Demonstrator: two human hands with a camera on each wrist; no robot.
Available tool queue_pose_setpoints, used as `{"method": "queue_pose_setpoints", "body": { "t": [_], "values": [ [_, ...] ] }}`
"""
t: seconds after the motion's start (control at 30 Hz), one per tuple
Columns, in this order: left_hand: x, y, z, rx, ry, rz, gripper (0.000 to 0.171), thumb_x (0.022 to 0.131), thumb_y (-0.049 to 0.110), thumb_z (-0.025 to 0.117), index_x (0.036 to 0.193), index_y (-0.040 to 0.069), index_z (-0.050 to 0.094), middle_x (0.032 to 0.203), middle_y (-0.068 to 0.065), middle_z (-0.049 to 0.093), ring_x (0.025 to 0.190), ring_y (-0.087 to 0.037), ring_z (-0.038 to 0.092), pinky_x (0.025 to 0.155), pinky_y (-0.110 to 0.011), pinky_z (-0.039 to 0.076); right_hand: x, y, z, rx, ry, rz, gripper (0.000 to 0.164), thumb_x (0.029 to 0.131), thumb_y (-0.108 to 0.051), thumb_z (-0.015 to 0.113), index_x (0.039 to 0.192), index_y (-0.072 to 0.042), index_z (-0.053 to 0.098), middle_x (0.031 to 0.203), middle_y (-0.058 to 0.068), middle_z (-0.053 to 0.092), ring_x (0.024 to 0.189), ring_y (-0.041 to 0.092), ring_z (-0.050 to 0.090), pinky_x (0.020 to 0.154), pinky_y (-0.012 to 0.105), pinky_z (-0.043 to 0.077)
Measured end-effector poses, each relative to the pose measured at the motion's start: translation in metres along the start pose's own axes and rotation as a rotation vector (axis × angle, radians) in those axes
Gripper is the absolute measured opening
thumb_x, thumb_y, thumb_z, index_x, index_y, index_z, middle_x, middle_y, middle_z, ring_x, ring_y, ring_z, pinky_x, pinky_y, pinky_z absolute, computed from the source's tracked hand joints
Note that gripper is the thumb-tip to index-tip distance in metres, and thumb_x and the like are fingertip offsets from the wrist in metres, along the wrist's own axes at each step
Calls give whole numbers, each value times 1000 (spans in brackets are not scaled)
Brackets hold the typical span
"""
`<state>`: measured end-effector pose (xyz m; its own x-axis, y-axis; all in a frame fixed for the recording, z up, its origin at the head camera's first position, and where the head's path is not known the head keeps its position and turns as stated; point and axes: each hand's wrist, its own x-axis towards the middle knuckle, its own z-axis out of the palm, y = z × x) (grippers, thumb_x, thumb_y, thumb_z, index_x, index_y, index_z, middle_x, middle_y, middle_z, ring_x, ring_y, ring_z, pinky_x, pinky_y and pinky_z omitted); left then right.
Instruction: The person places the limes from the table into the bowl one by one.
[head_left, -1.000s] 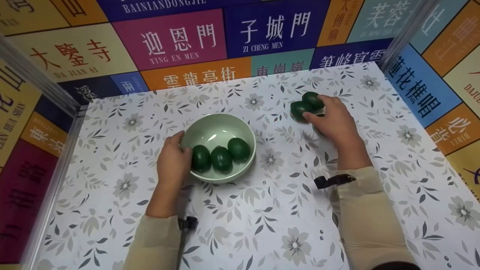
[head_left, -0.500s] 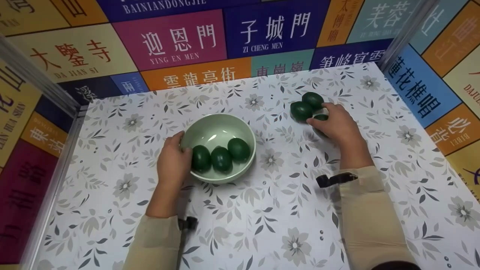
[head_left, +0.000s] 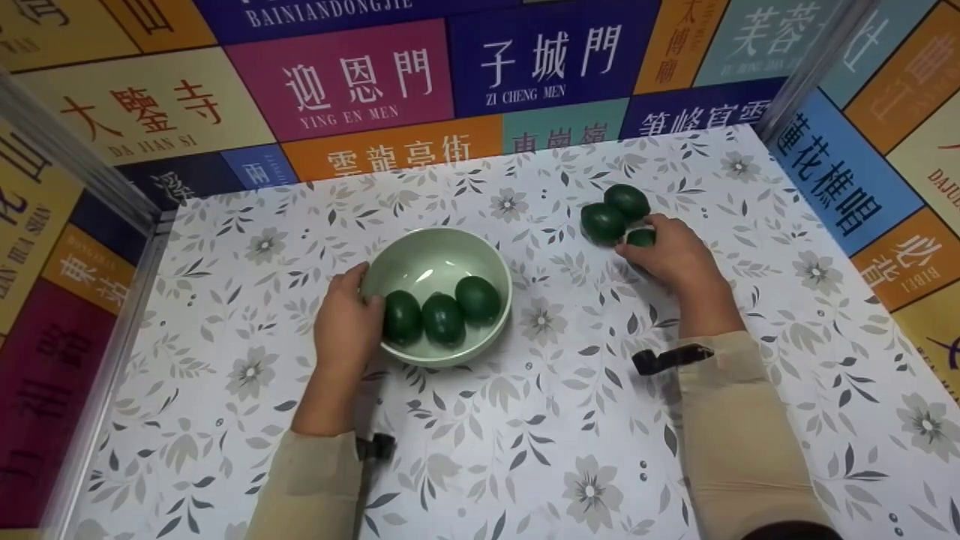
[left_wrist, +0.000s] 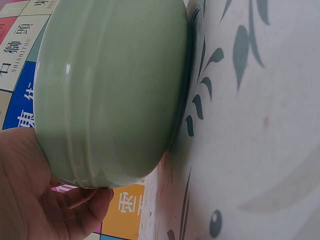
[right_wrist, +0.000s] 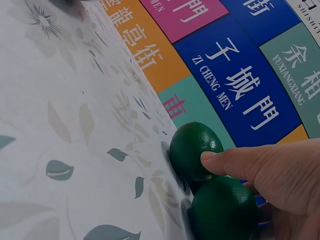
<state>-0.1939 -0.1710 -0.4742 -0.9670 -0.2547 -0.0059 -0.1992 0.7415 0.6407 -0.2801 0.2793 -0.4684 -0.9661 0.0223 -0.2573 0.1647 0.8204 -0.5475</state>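
On the table [head_left: 540,405], right of the bowl [head_left: 420,259], I have a green fruit [head_left: 641,238]. My right grip [head_left: 673,251] reaches forward, thumb and fingers spread just enough to pinch it, hiding its long axis. Two more fruits [head_left: 602,223] lie just beyond. My left grip [head_left: 347,322] pinches the upright bowl's rim; three oval fruits [head_left: 444,319] sit inside.

“ZI CHENG MEN” on blue panel [head_left: 547,64], “BIBEI” on orange panel [head_left: 916,262]

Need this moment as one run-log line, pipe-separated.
left hand: holds bowl | right hand: around nearest green fruit, two other fruits beside it | in bowl: three similar fruits
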Motion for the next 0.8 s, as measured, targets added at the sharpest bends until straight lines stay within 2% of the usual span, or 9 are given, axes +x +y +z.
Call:
{"method": "queue_pose_setpoints", "body": {
  "t": [0.2, 0.8],
  "values": [
    [0, 0, 0, 1, 3, 0, 56, 97, 18, 55, 153, 14, 52, 141, -13, 60, 129, -34, 62, 108, -52, 49, 1, 3, 1, 5, 5, -17, 76, 93, -49, 70, 148, -2, 46, 148, 27, 52, 137, 46, 49, 112, 64, 37],
    [0, 0, -1, -7, 13, 13, 57, 95, 15, 54, 152, 13, 53, 142, -14, 60, 129, -35, 61, 107, -52, 48, -1, 4, 1, 1, 10, -21, 71, 94, -41, 70, 149, -3, 47, 149, 27, 52, 135, 45, 50, 113, 63, 37]
  ]
}}
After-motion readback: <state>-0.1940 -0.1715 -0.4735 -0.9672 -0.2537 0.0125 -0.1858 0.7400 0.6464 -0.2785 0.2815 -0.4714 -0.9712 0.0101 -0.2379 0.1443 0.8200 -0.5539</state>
